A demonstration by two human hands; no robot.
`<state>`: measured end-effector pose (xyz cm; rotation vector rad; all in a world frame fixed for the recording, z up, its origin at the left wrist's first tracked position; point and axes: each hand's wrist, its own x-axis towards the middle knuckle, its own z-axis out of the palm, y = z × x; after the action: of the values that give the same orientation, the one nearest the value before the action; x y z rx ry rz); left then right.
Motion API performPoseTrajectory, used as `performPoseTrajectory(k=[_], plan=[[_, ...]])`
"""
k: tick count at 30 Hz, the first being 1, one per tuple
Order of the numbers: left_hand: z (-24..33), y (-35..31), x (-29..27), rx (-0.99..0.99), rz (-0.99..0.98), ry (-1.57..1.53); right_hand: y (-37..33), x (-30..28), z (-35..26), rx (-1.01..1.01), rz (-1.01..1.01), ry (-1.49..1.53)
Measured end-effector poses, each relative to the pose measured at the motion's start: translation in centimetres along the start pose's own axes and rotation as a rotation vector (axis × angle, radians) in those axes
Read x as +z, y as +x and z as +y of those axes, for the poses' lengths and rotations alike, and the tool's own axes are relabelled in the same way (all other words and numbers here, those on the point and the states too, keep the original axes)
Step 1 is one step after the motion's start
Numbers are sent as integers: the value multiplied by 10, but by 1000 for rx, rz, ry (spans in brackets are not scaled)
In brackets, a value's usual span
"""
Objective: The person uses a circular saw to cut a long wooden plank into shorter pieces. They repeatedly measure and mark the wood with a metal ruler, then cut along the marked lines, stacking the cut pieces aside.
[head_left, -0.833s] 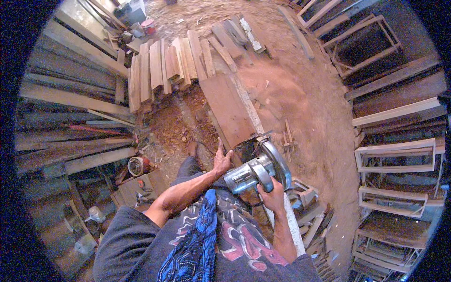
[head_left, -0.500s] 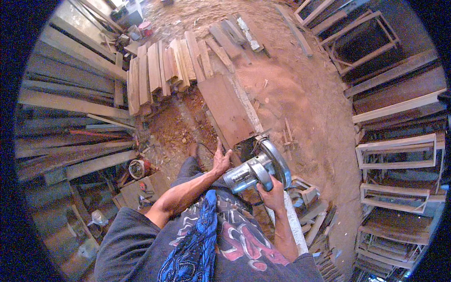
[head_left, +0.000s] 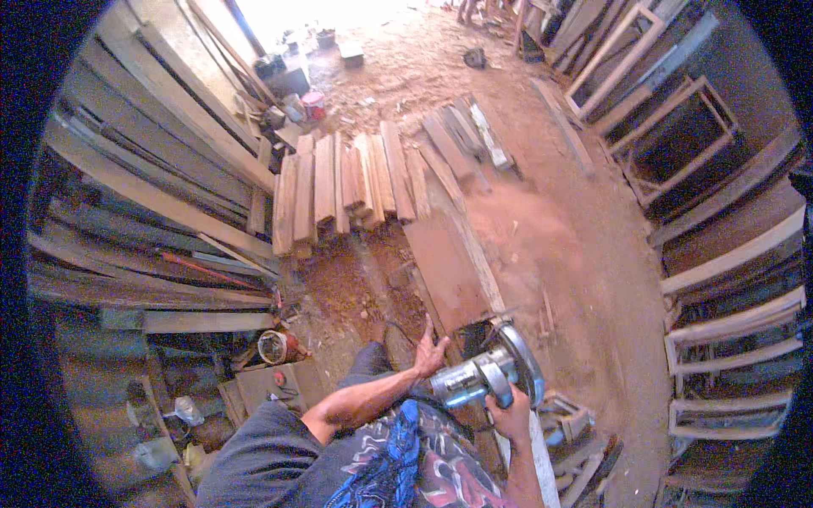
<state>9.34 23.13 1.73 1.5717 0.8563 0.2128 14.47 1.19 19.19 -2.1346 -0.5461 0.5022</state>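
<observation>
My right hand (head_left: 511,415) is wrapped round the handle of a silver circular saw (head_left: 464,383). The saw rests at the near end of a wide reddish-brown board (head_left: 450,267), which lies lengthwise in front of me. Beside the saw, at the board's near left corner, my left hand (head_left: 430,354) has its thumb and fingers stretched out. It seems to touch the board's edge, though the contact is hard to make out. The saw's blade is hidden under its round guard. A whitish, rough-edged timber (head_left: 484,269) runs along the board's right side.
Sawn planks (head_left: 339,182) lie in a row beyond the board. Long timbers (head_left: 161,152) lean at the left, near a bucket (head_left: 273,346). Wooden frames (head_left: 737,339) stand along the right. Sawdust (head_left: 525,224) covers the floor, and offcuts (head_left: 569,423) lie right of the saw.
The view has tilted upward and turned left, so everything sits lower and further right. Both hands keep about the same places at the saw and board.
</observation>
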Motion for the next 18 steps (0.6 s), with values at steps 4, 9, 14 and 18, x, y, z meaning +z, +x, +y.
performPoseTrajectory(k=[4,9,14,18], plan=[[6,-3,-1,-87,-1,102,0,-2,-2,99,-18,-18],[16,-2,-5,-41,-8,86,0,0,-1,111,-12,0],[24,0,-7,-174,-29,116,4,1,-1,46,-7,-5],[23,0,-8,-139,-29,100,6,1,4,104,-26,-94]])
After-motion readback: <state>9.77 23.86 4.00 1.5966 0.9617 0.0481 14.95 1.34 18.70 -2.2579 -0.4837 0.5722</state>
